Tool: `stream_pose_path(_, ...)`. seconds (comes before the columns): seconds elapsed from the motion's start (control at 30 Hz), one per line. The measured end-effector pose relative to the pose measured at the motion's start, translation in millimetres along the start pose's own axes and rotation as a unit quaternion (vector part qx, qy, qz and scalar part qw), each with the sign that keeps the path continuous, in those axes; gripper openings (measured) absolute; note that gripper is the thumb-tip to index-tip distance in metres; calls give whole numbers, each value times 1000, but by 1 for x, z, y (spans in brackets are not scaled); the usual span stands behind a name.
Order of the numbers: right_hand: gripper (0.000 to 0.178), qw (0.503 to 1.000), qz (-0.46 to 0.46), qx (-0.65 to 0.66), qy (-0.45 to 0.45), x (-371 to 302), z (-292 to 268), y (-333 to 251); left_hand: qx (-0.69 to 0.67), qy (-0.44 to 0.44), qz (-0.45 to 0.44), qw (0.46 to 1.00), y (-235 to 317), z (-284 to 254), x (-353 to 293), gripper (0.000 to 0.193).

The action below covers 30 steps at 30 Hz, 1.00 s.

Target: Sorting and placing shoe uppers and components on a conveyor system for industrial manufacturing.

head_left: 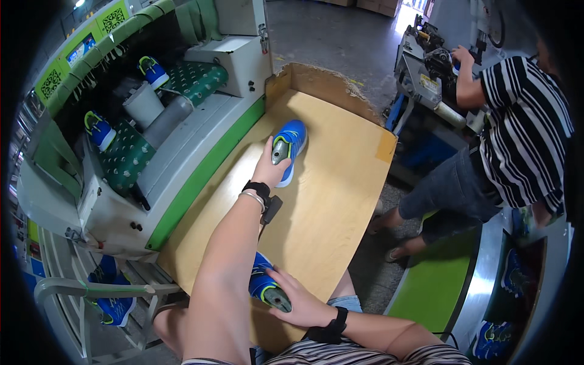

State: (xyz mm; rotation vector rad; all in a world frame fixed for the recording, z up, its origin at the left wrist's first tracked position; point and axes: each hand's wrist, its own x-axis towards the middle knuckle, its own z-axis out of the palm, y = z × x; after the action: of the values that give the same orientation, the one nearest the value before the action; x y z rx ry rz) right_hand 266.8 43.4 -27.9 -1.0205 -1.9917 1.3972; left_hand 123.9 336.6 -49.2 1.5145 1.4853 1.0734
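Note:
On the wooden tabletop [316, 207], a blue running shoe [295, 134] with lime-green trim and a white sole has a grey-green shoe last in its opening. My left hand [267, 167] reaches forward and is closed around the heel and last of this shoe. Close to my body, a second blue shoe [260, 277] also holds a last [277, 299]. My right hand [299, 302] wraps around its heel end, thumb side against the collar. My left forearm partly hides that shoe's toe.
To the left stands a machine with a green-and-white dotted conveyor belt [125, 155] carrying blue shoes [100, 131]. Lower left, more shoes [115, 307] sit on a metal rack [91, 289]. A person in a striped shirt [526, 128] works at a machine on the right, beside a green belt [435, 264].

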Motion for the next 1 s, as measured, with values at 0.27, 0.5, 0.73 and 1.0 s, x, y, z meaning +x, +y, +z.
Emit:
stream_pose_path(0.27,81,974,63,209,56,-1,-12,10,-367,80,-90,922,73,-132,-108,75)
stream_pose_path(0.5,72,939,-42,322,113,131,-111,-51,-146,341,51,927,116,-257,-132,79)
stream_pose_path(0.73,66,947,-189,-94,244,418,-145,-146,165,475,84,860,71,-296,-62,71)
stream_pose_path(1.0,73,923,-278,-173,201,354,-44,-43,159,453,60,875,67,-279,-97,75)
